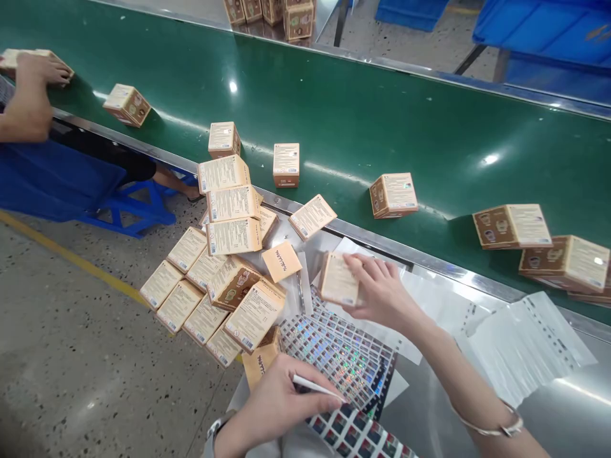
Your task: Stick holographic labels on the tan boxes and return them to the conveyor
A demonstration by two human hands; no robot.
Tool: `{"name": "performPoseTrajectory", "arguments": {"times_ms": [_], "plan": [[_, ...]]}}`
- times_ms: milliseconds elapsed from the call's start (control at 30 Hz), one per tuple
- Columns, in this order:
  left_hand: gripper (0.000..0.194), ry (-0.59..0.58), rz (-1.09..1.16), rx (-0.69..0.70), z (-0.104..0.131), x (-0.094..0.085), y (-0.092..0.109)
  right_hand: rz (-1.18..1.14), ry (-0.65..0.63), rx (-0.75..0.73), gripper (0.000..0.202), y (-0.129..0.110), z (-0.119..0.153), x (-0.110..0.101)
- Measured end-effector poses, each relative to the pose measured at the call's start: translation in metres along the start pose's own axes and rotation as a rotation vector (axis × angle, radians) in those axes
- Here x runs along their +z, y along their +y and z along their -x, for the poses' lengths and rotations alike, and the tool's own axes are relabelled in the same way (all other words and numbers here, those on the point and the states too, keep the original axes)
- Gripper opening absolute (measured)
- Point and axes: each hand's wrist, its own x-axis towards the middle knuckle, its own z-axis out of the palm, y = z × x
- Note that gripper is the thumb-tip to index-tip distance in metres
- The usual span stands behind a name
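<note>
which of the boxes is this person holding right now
The box by the upper end of the shiny sheets, in the right hand. It's the only one this person holds; the left hand grasps a printed sheet.

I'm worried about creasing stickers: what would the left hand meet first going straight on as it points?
Probably the spread sticker sheets, just beyond the left hand; its height is unclear, so it might pass above them.

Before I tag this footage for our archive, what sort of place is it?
Likely a factory packing line: a green conveyor belt bears small boxes, and sticker sheets lie on a metal table.
</note>
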Motion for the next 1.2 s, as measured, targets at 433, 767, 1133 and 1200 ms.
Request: {"name": "performPoseTrajectory", "arguments": {"times_ms": [433, 767, 1133, 1200], "plan": [[0.024, 0.116, -0.197, 0.033, -0.022, 0.013, 0.015, -0.400, -0.008, 0.142, 0.024, -0.054, 0.082, -0.079], [0.029, 0.097, -0.288, 0.031, -0.027, 0.039, 0.010, 0.005, 0.267, 0.062, 0.010, -0.093, 0.103, -0.055], [0.012, 0.005, -0.398, 0.097, -0.046, 0.034, 0.007, -0.855, 0.309, 0.820, 0.021, -0.052, 0.117, -0.042], [0.010, -0.108, -0.509, 0.230, -0.053, 0.037, 0.001, -0.979, 0.342, 0.990, 0.031, -0.033, 0.106, -0.030]]}}
